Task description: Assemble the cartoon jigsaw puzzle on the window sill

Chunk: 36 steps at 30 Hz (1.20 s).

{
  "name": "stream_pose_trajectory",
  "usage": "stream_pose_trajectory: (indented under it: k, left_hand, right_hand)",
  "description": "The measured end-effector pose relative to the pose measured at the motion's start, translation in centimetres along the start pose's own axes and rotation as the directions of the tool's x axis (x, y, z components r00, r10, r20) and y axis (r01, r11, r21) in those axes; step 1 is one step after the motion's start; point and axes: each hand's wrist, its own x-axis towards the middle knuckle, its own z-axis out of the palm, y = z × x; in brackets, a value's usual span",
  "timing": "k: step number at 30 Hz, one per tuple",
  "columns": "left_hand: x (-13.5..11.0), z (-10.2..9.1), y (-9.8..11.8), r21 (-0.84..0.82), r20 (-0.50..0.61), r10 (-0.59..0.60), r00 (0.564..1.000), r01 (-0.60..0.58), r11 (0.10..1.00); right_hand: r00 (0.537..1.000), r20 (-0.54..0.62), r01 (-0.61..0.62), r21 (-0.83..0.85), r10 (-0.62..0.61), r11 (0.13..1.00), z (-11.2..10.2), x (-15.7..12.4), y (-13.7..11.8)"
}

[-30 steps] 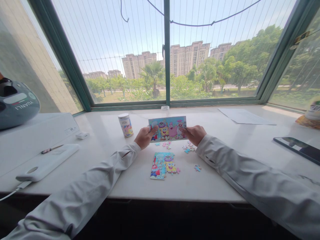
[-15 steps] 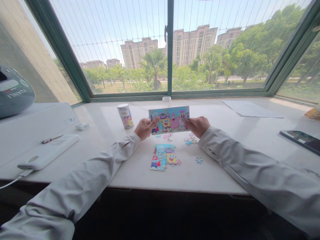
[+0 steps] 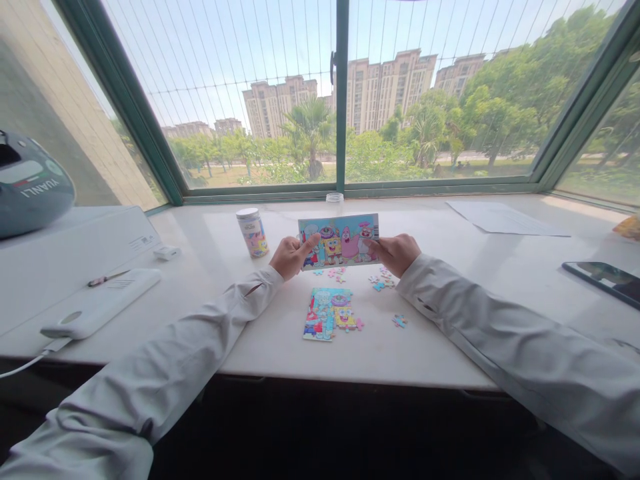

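Observation:
A cartoon picture card (image 3: 340,241) is held up above the counter, its printed side facing me. My left hand (image 3: 294,256) pinches its left end, thumb over the front. At the right end my right hand (image 3: 399,253) grips it the same way, closed on the edge. Below the card lies a partly joined jigsaw puzzle (image 3: 325,315) showing the same cartoon figures. Loose puzzle pieces (image 3: 383,279) are scattered under the card and near my right wrist. One small cluster of pieces (image 3: 399,321) sits apart, right of the joined part.
A printed canister (image 3: 253,233) stands left of my left hand. A clear lid (image 3: 335,198) rests by the window. Paper (image 3: 505,219) and a phone (image 3: 603,283) lie at right. At left are a white power strip-like device (image 3: 105,303), a white box (image 3: 115,230) and a helmet (image 3: 33,187).
Both hands keep the card in nearly the same place. The whole view has shifted very slightly; the puzzle and loose pieces look unchanged.

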Motion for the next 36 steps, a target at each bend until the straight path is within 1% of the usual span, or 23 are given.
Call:
stream_pose_trajectory:
  k: [4, 11, 20, 25, 36]
  left_hand:
    - [0.02, -0.01, -0.07, -0.001, -0.008, 0.009, 1.000, -0.009, 1.000]
    - [-0.08, 0.01, 0.19, -0.015, -0.017, -0.016, 1.000, 0.016, 1.000]
    - [-0.07, 0.09, 0.26, -0.016, -0.025, -0.020, 0.999, 0.020, 1.000]
    - [-0.06, 0.09, 0.18, -0.016, -0.020, 0.006, 1.000, -0.006, 1.000]
    - [0.31, 0.16, -0.71, 0.014, -0.031, 0.035, 0.999, -0.035, 0.999]
  right_hand:
    - [1.000, 0.008, -0.005, -0.015, 0.005, 1.000, -0.10, -0.03, -0.12]
    - [1.000, 0.007, -0.003, -0.010, 0.003, 1.000, -0.09, 0.00, -0.10]
    - [1.000, 0.008, -0.003, -0.018, 0.004, 1.000, -0.16, -0.02, -0.21]
    - [1.000, -0.005, 0.008, 0.002, -0.008, 1.000, -0.20, -0.02, -0.22]
    - [1.000, -0.022, 0.008, 0.004, -0.008, 1.000, 0.12, -0.01, 0.03]
